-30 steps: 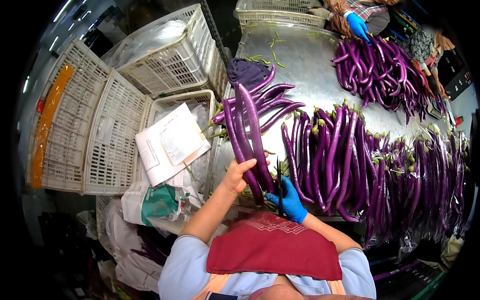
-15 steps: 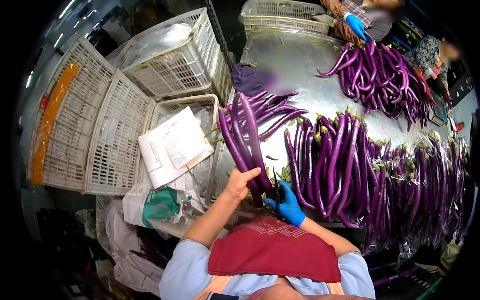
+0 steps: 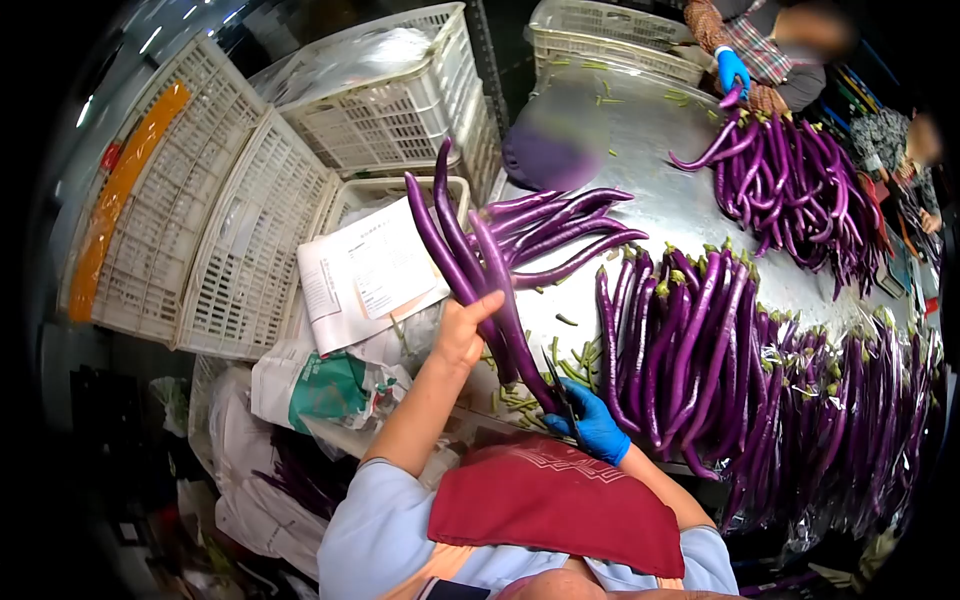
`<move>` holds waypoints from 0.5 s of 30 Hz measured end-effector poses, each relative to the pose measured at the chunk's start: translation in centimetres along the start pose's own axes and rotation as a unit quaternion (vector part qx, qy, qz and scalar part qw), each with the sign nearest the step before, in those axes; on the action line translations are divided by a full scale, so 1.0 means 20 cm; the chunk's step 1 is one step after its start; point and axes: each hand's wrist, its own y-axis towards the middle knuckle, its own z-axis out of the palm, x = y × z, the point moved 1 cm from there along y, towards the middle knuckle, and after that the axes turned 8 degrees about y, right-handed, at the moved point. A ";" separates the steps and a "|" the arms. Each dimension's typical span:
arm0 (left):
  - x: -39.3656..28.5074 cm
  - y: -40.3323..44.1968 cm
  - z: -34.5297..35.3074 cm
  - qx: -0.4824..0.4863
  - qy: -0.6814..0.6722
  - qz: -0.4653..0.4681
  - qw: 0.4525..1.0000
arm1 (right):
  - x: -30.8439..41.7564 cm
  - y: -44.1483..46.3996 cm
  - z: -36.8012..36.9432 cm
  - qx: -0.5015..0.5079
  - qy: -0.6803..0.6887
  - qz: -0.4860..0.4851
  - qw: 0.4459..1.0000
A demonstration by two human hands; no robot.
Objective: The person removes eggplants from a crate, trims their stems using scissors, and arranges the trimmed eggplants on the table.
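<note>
My left hand, bare, is wrapped round three long purple eggplants, tilted with their upper ends leaning left. In a blue glove, my right hand grips dark scissors, blades pointing up beside the lower end of the longest held eggplant. Whether the blades touch it I cannot tell. Beyond my left hand, a loose pile of eggplants lies on the metal table. Right of my gloved hand rests a row of eggplants with green stem ends away from me. Small green stem pieces lie near the scissors.
Eggplants in clear plastic line the right side. White crates stand at left, with papers over another crate. A blurred purple item sits at the table's far left. Across the table, a person's blue-gloved hand is above another eggplant heap.
My left hand has shifted up and left with the eggplants, which lean further left. The scissors stay near the held eggplant's lower end. The whole view has shifted somewhat.
</note>
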 end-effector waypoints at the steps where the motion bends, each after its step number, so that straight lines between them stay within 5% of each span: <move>1: -0.03 0.01 -0.01 -0.016 0.004 0.014 1.000 | 0.00 0.00 -0.01 0.011 -0.027 0.006 1.000; 9: -0.08 0.00 -0.18 -0.163 0.064 0.064 0.982 | -0.01 0.07 0.02 0.058 0.011 0.085 0.995; 15: -0.08 -0.03 -0.20 -0.155 0.076 0.085 0.981 | -0.02 0.10 0.03 0.055 0.027 0.105 0.993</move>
